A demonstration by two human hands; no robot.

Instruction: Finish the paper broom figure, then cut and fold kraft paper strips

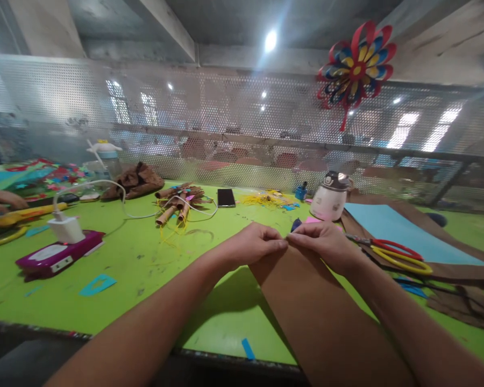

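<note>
My left hand (253,243) and my right hand (325,243) meet over the middle of the green table (145,258), fingertips pinched together on the far corner of a brown paper sheet (314,317). The sheet runs from my hands back toward the table's front edge, between my forearms. Both hands have their fingers curled closed on the paper's tip. A small dark blue piece (295,224) shows just behind the pinch.
Scissors (391,251) with red and yellow handles lie right, on brown paper beside a light blue sheet (403,231). A white round container (329,200), phone (226,197), rolled brown paper tubes (177,203), charger (66,228) on a magenta device (56,255). Another person's hand (2,200) far left. Paper pinwheel (357,62) on mesh.
</note>
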